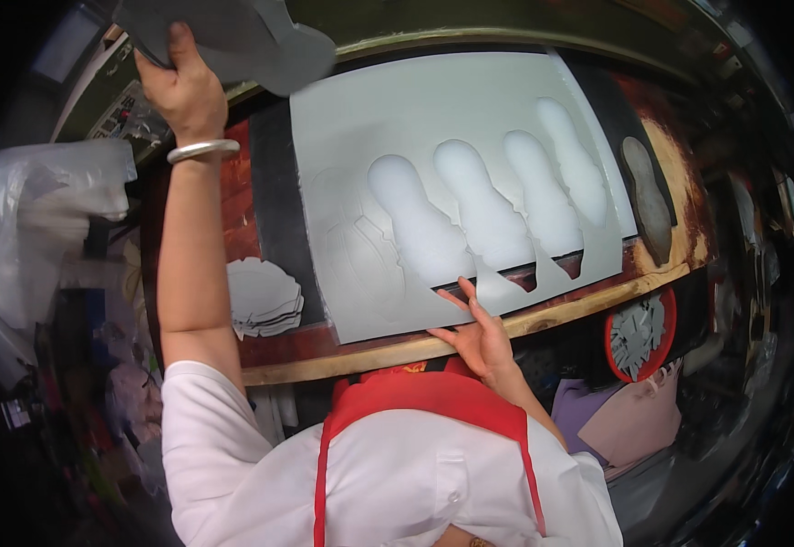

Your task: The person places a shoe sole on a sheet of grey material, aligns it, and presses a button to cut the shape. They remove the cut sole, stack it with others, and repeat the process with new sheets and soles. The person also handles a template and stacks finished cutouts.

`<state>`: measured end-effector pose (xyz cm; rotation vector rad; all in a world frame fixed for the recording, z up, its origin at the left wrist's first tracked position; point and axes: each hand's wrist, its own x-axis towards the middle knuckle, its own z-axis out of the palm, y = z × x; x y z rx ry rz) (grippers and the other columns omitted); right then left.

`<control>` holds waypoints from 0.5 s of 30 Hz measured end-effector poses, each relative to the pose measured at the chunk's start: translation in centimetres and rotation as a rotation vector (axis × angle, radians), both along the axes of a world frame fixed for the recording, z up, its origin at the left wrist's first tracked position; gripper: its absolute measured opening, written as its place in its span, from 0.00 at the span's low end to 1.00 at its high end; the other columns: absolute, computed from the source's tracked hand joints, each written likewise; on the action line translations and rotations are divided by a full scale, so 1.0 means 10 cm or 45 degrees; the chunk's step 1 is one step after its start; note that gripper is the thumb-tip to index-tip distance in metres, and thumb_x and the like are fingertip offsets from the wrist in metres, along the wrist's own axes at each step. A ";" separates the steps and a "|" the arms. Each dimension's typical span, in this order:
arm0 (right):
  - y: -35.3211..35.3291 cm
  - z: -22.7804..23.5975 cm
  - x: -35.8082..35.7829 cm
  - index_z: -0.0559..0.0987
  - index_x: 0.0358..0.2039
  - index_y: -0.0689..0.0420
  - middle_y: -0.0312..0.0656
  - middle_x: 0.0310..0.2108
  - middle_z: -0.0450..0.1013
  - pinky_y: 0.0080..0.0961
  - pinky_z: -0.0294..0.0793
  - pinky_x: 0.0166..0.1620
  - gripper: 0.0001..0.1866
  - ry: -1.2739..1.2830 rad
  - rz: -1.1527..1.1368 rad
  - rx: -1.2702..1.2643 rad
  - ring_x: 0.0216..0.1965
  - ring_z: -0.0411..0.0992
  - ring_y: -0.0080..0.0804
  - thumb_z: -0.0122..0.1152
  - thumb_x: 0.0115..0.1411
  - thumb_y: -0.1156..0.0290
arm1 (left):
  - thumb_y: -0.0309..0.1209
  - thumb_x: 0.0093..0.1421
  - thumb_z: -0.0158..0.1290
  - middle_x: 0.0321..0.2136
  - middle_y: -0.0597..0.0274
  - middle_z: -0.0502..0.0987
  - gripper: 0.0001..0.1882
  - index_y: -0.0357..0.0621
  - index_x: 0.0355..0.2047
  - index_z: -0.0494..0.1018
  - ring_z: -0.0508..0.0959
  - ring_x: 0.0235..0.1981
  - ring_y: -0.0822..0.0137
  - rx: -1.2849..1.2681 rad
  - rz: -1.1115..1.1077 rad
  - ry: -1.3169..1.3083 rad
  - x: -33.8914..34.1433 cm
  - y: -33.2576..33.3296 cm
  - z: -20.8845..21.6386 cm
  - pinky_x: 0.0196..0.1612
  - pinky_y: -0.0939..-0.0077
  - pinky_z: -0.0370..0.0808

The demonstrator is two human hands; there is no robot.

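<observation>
My left hand (pixel 182 91) is raised at the upper left, closed on a dark grey flat sheet piece (pixel 260 46) with curved edges. Part of that piece runs out of view. Below it, a large light grey sheet (pixel 369 100) lies on the work table, with several sole-shaped cut-outs across its middle and right side. White shows through these openings. Faint curved outlines mark the sheet's left part. My right hand (pixel 479 337) is at the sheet's front edge, fingers spread, beside the lower end of a cut-out (pixel 424 223); the fingertips touch the edge.
Stacked pale grey cut pieces (pixel 264 296) lie on the table's left. At the right end rests a dark sole-shaped piece (pixel 645 196). A wooden strip (pixel 552 319) forms the front edge. Below right is a red-rimmed basket (pixel 671 328) of grey scraps; clear plastic (pixel 50 228) hangs left.
</observation>
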<state>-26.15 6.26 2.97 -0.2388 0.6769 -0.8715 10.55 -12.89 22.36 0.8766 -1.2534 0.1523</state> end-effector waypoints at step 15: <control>-0.01 0.05 0.58 0.61 0.59 0.58 0.45 0.54 0.66 0.40 0.59 0.62 0.23 -0.269 0.308 -0.007 0.60 0.60 0.37 0.48 0.63 0.79 | 0.22 0.43 0.56 0.51 0.47 0.71 0.28 0.39 0.49 0.72 0.70 0.55 0.49 0.826 -0.865 -1.205 -0.38 1.56 -1.75 0.60 0.48 0.64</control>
